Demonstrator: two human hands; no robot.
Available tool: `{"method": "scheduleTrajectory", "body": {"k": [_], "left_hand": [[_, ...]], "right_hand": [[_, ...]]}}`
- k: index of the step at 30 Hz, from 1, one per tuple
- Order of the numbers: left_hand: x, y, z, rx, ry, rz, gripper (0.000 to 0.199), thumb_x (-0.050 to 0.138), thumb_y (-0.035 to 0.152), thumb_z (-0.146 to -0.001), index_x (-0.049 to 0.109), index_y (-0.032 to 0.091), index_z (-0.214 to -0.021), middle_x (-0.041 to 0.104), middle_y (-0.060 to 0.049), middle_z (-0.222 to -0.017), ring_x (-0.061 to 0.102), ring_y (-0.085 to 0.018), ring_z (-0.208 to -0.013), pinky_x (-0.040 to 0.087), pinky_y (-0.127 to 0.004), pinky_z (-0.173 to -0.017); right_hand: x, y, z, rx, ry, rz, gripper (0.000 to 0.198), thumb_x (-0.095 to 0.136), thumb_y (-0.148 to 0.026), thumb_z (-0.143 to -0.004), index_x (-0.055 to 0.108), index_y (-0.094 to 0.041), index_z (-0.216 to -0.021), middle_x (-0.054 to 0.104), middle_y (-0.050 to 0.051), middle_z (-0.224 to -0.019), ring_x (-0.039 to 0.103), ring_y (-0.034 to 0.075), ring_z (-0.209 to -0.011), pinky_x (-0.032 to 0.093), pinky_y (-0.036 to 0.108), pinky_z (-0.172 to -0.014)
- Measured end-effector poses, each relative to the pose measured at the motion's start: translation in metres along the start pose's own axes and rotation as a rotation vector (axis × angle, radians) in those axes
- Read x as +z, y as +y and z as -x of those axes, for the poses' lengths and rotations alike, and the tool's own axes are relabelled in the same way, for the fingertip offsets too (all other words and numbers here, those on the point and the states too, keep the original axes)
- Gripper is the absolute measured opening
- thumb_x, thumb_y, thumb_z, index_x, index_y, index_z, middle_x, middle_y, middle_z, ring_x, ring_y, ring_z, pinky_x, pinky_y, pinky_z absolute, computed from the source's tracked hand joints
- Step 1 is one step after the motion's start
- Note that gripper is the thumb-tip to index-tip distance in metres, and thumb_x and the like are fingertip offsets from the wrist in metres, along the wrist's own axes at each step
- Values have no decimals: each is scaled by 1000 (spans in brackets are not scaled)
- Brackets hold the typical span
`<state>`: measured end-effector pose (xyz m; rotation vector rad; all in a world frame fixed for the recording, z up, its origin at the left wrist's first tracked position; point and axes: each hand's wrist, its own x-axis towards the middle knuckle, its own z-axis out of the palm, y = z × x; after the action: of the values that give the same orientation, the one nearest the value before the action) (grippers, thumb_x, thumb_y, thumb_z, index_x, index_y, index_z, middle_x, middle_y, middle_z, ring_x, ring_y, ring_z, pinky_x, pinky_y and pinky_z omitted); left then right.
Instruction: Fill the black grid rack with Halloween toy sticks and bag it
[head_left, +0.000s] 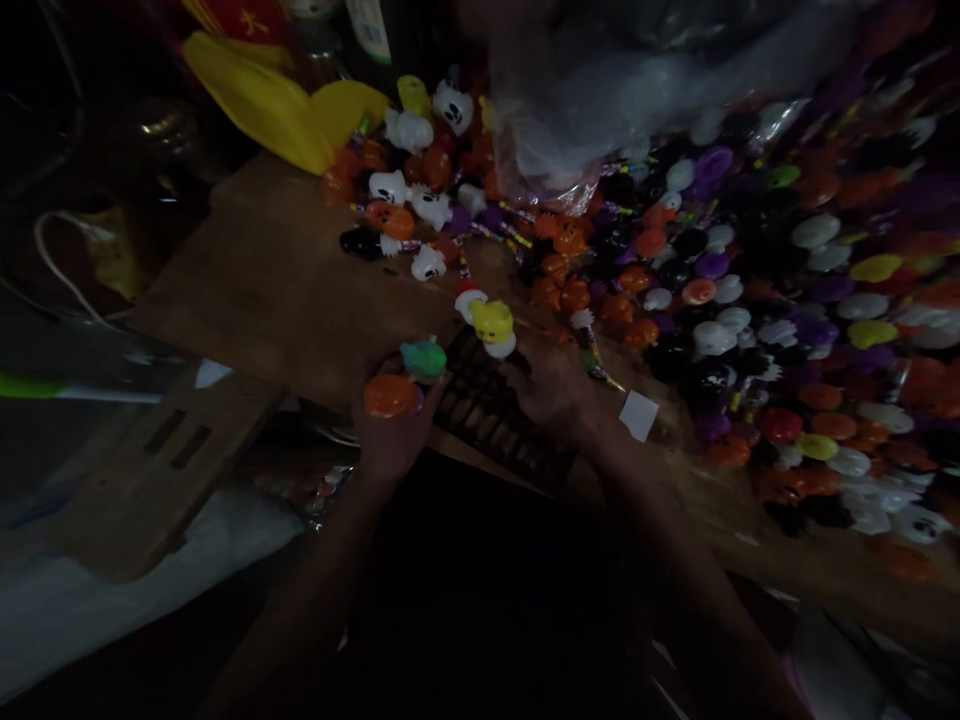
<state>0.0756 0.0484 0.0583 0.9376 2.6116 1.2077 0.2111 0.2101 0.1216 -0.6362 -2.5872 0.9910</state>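
Note:
My left hand point(394, 435) is closed around small plastic toys: an orange pumpkin-like figure point(390, 396) and a green-blue figure point(424, 358) show above the fingers. My right hand point(559, 395) is bent with its fingers drawn in over a dark slotted rack point(487, 405). Close to those fingertips is a yellow figure point(492, 321) with white parts beside it. Whatever the right fingers pinch is hidden in the dim light. The rack lies on the brown tabletop point(285, 270) between both hands.
A large heap of Halloween figures point(720, 335) covers the right side. White ghost figures point(429, 263) with bead-filled sticks lie at the back, near a clear plastic bag point(555, 130) and yellow cloth-like item point(262, 100). A white square point(639, 415) and wooden board point(165, 460) flank the hands.

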Motion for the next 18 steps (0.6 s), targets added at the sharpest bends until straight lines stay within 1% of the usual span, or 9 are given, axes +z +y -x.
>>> {"method": "scheduleTrajectory", "body": {"k": [3, 5, 6, 8, 12, 15, 18], "left_hand": [[-2, 0, -2, -11, 14, -1, 47, 73, 57, -81, 67, 18, -107, 75, -12, -109, 68, -32, -114, 50, -49, -111], [-3, 1, -2, 18, 29, -6, 47, 73, 56, -81, 68, 18, -107, 75, -14, -111, 67, -33, -117, 51, -48, -110], [-4, 2, -2, 40, 33, -3, 45, 73, 55, -81, 68, 18, -107, 75, -14, -111, 67, -33, -117, 51, -47, -110], [-4, 3, -2, 73, 45, 11, 42, 73, 53, -81, 69, 18, -104, 75, -14, -110, 67, -32, -116, 51, -46, -110], [-3, 3, -1, 85, 67, 25, 40, 73, 51, -80, 69, 17, -100, 76, -14, -108, 69, -32, -111, 51, -46, -110], [-3, 1, -1, 68, 67, 9, 41, 72, 53, -80, 68, 16, -99, 75, -16, -107, 69, -34, -110, 49, -50, -112], [-4, -1, -1, 44, 68, -28, 42, 74, 54, -78, 66, 18, -97, 74, -15, -103, 67, -35, -113, 44, -55, -116]], "right_hand": [[10, 3, -7, -50, 90, -95, 18, 59, -19, -93, 73, -19, -105, 76, 8, -105, 70, 24, -101, 56, 38, -93], [22, 5, -14, -72, 152, -124, 14, 61, -22, -94, 74, -19, -99, 76, 7, -102, 70, 24, -97, 56, 37, -90], [27, 7, -17, -86, 162, -134, 13, 62, -24, -95, 74, -18, -96, 76, 7, -100, 70, 23, -96, 55, 36, -89], [37, 10, -23, -103, 157, -154, 15, 63, -26, -97, 75, -18, -95, 77, 6, -99, 70, 22, -96, 55, 35, -90], [44, 13, -27, -102, 113, -170, 16, 65, -29, -97, 77, -20, -103, 78, 6, -109, 71, 22, -104, 53, 34, -96], [44, 11, -28, -118, 96, -197, 19, 64, -33, -99, 79, -21, -100, 78, 5, -106, 71, 20, -102, 54, 31, -94], [44, 10, -31, -108, 91, -196, 22, 62, -35, -101, 79, -22, -99, 78, 4, -102, 71, 20, -101, 54, 31, -93]]}}
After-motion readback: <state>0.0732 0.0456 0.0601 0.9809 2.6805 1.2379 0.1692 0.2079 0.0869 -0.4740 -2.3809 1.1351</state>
